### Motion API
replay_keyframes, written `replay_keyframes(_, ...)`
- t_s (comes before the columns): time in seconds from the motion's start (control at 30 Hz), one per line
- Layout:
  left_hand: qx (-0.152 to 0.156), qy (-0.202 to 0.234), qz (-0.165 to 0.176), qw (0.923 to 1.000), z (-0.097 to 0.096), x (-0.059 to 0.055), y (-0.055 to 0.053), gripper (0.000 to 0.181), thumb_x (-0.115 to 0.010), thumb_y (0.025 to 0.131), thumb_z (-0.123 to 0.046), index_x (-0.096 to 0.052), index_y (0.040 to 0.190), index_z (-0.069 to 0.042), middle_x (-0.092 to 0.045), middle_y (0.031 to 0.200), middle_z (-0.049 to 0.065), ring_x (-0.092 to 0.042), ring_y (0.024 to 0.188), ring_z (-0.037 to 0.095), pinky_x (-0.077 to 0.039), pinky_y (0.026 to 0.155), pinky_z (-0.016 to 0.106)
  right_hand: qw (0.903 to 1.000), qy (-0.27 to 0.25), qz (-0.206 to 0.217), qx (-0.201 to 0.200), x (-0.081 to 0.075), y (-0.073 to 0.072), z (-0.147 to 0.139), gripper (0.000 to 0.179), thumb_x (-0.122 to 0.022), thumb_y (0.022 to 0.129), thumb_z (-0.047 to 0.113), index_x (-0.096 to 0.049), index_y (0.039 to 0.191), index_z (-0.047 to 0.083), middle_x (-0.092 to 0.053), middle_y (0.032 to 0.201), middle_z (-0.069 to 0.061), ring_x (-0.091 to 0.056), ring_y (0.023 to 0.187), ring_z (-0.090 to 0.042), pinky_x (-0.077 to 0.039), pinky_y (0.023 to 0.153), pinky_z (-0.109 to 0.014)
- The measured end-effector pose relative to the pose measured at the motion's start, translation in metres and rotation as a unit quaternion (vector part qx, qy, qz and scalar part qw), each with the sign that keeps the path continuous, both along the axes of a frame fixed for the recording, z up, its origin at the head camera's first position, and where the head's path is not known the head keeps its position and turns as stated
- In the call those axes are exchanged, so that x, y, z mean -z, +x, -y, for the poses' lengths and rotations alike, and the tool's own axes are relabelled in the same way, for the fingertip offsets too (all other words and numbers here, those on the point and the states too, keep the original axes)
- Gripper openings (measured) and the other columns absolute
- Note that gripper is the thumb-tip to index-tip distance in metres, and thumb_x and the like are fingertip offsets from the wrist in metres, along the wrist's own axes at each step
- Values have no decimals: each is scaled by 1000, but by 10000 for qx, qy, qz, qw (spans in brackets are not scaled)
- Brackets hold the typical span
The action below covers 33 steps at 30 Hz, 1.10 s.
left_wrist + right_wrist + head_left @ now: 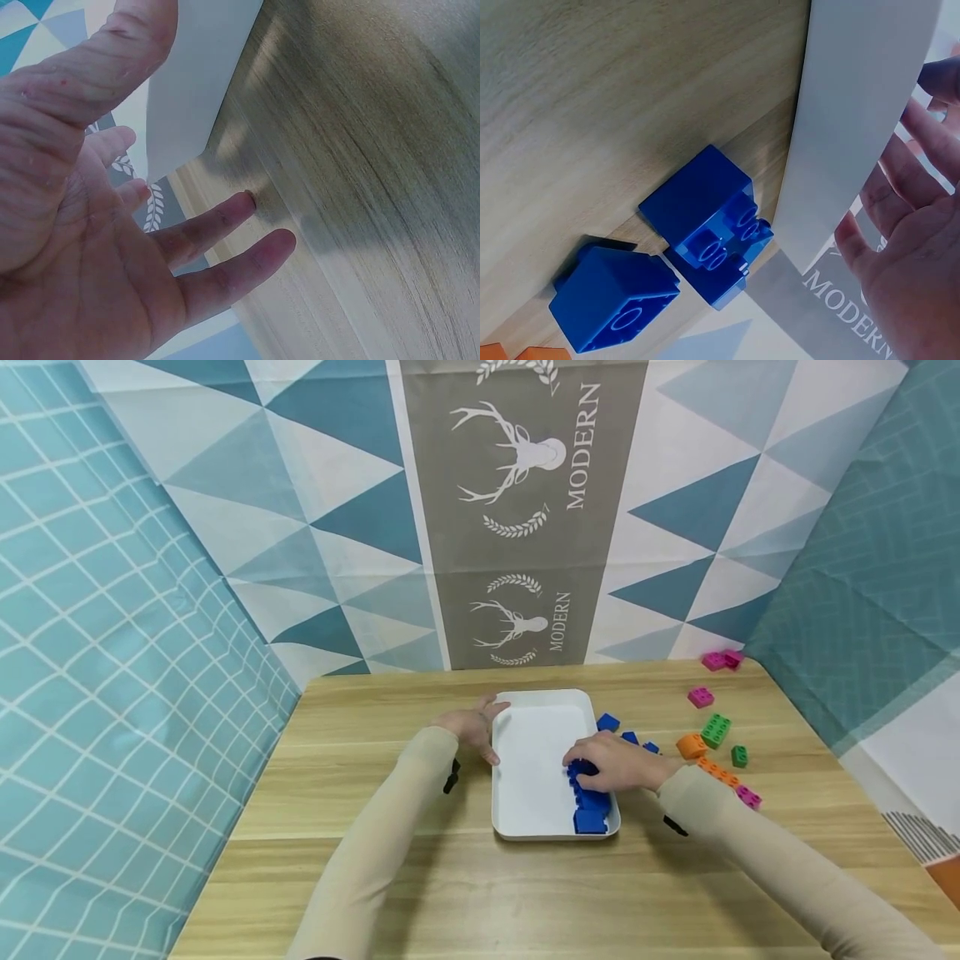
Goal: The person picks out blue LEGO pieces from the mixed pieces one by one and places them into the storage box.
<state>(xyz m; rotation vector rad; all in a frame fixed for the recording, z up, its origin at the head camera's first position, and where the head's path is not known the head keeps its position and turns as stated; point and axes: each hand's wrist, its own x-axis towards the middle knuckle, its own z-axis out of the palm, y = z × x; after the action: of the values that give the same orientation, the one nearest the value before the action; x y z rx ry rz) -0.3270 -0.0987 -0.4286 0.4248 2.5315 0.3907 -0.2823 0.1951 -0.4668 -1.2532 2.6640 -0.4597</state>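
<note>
A white tray [534,760] sits on the table, with several blue toy bricks [590,821] gathered along its right side. My left hand [474,727] is at the tray's left rim, its fingers spread and nothing in the palm in the left wrist view. Over the tray's right wall reaches my right hand [611,760], its thumb and fingers around a blue brick [581,767] in the tray, partly covered by the hand. Outside the right wall, loose blue bricks [705,210] lie near that hand on the wood.
Orange bricks [717,772], green bricks [716,729] and pink bricks [701,697] are scattered at the table's right. Patterned cloth [360,527] hangs behind the wooden table [360,718], with more cloth on both sides.
</note>
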Motion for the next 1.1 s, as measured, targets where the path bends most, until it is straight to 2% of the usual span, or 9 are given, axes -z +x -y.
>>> replay_keyframes(0.2, 33, -59, -38, 10000, -1, 0, 0, 118, -86, 78, -35, -6, 165, -33, 11, 173, 0, -29, 151, 44, -39, 113, 63, 9997, 93, 187, 142, 0, 1, 1, 29, -67, 95, 19, -72, 122, 10, -72, 122, -6, -66, 111, -23, -53, 102, -50)
replay_keyframes(0.3, 13, -129, -45, 9999, -1, 2, -1, 118, -86, 78, -36, -7, 165, -34, 10, 173, -1, -29, 151, 42, -40, 113, 60, 9995, -65, 226, 222, -2, 1, 0, 32, -66, 96, 19, -70, 126, 9, -71, 125, -6, -65, 117, -25, -52, 105, -51)
replay_keyframes(0.47, -37, -198, 3, 9998, -1, 4, -4, 119, -86, 77, -38, -6, 165, -36, 12, 172, -4, -32, 150, 42, -45, 110, 57, 9964, -626, -497, 274, -10, -5, -9, 27, -65, 95, 12, -72, 119, 4, -73, 116, -8, -69, 107, -25, -57, 96, -49)
replay_keyframes(0.53, -43, -207, 16, 9998, -1, 4, -5, 119, -86, 78, -38, -6, 165, -36, 12, 172, -5, -33, 149, 42, -47, 107, 56, 9934, -752, -749, 440, -14, -9, -16, 25, -65, 94, 10, -73, 117, 2, -74, 114, -10, -70, 101, -25, -58, 92, -50)
replay_keyframes(0.63, -1, -229, -52, 9997, -1, 3, -3, 118, -86, 78, -38, -6, 165, -35, 11, 172, -4, -39, 146, 41, -52, 102, 52, 9903, -748, -900, 751, -21, -16, -29, 25, -67, 94, 10, -72, 116, 0, -74, 113, -12, -71, 100, -27, -59, 91, -50)
replay_keyframes(0.77, 40, -211, -154, 9997, -1, -1, 1, 117, -86, 79, -37, -6, 165, -33, 9, 173, -1, -41, 145, 42, -52, 100, 52, 9901, -459, -746, 1101, -24, -26, -49, 27, -69, 94, 10, -71, 118, -1, -74, 113, -15, -71, 103, -31, -58, 91, -53)
replay_keyframes(0.93, -11, -197, -121, 9997, -1, -2, 1, 116, -85, 80, -37, -7, 165, -34, 9, 173, -2, -41, 145, 42, -53, 98, 51, 9875, 96, -272, 1548, -18, -31, -68, 32, -72, 92, 16, -71, 122, 3, -72, 119, -15, -68, 107, -32, -56, 94, -56)
replay_keyframes(1.1, -17, -171, -79, 9998, 0, 0, 1, 117, -86, 79, -38, -7, 165, -35, 8, 173, -1, -35, 148, 42, -47, 106, 58, 9839, 389, 106, 1742, -9, -31, -74, 39, -77, 90, 19, -68, 126, 6, -69, 125, -17, -65, 114, -37, -53, 98, -60)
